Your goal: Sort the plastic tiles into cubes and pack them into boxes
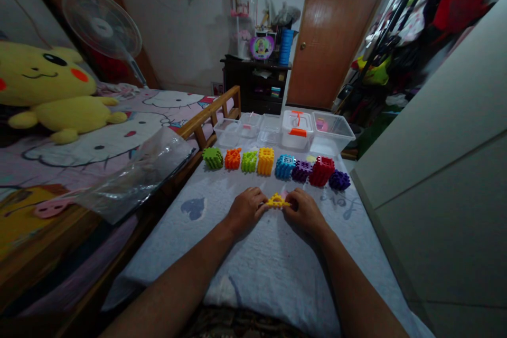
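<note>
Between my two hands is a small yellow toothed plastic building piece [278,200], held just over the cloth-covered table [253,253]. My left hand [249,211] pinches its left end, and my right hand [303,212] grips its right end; both hands are closed. Beyond the hands, stacks of similar pieces stand in a row: dark green [213,158], orange [233,159], light green [249,161], yellow [265,161], blue [285,167], purple [302,170], red [322,171] and a dark violet cluster [339,180].
Behind the row stand clear plastic boxes [335,129], one with a lid and orange clips [297,129]. A wooden bed rail [209,119] and a plastic bag [138,174] border the left side. A white cabinet [435,169] flanks the right.
</note>
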`<action>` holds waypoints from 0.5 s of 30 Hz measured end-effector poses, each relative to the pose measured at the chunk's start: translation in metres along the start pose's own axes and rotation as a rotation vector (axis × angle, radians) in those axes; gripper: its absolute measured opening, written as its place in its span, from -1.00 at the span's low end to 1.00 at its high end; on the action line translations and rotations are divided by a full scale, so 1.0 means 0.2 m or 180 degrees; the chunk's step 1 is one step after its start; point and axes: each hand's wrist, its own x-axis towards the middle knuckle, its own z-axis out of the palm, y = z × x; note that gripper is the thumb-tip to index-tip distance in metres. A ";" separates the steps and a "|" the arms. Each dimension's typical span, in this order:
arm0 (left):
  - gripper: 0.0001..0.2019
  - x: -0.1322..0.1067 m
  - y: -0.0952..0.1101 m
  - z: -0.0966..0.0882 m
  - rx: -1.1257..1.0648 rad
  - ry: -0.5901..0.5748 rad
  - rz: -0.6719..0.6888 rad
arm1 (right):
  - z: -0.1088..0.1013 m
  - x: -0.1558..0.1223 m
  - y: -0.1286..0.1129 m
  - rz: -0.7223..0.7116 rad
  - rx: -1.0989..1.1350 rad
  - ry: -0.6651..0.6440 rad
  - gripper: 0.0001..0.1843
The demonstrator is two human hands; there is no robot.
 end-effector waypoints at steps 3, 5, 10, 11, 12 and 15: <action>-0.88 0.01 0.00 -0.04 0.0116 0.0071 0.0063 | 0.00 0.00 0.00 -0.0013 0.0234 0.0218 -0.89; -0.90 0.04 -0.01 -0.08 0.0199 0.0181 0.0078 | 0.00 0.01 0.01 -0.0025 0.0353 0.0372 -0.77; -0.90 0.19 -0.06 -0.23 0.0260 0.0671 -0.0165 | -0.02 0.00 0.03 -0.0015 0.0386 0.0496 -0.78; -0.89 0.23 -0.07 -0.26 0.0295 0.0735 -0.0275 | -0.02 0.00 0.03 -0.0005 0.0370 0.0486 -0.81; -0.89 0.28 -0.08 -0.29 0.0348 0.0786 -0.0387 | -0.02 0.00 0.04 -0.0001 0.0354 0.0469 -0.83; -0.87 0.40 -0.10 -0.35 0.0494 0.0803 -0.0722 | -0.01 0.00 0.04 -0.0014 0.0325 0.0386 -0.85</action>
